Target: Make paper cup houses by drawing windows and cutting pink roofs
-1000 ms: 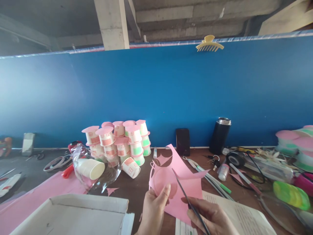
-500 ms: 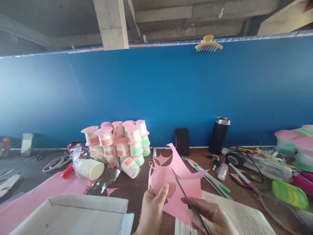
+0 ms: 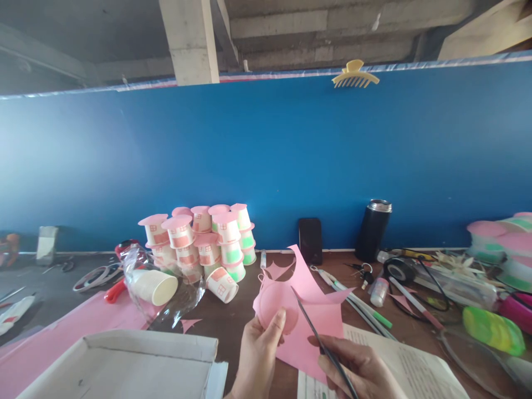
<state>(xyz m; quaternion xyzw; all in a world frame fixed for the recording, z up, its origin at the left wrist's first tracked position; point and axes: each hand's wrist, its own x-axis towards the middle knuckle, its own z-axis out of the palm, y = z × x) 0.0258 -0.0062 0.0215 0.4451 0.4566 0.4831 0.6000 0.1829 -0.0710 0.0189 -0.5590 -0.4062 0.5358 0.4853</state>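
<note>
Even, diffuse daylight fills the scene; no single lamp shows, and the blue partition (image 3: 266, 166) is lit brighter at centre and right, paling to a hazy wash at far left. The concrete ceiling (image 3: 291, 27) above it is dimmer. Shadows on the desk (image 3: 224, 316) are soft and short, with no hard edges. Mild glare sits on the clear plastic bag (image 3: 166, 288) and the flask's steel cap (image 3: 380, 206). Wide-angle distortion bows the partition's top edge and stretches things at the corners. The left hand (image 3: 257, 360) and right hand (image 3: 361, 371) at the lower edge are slightly soft; the far-right clutter blurs.
</note>
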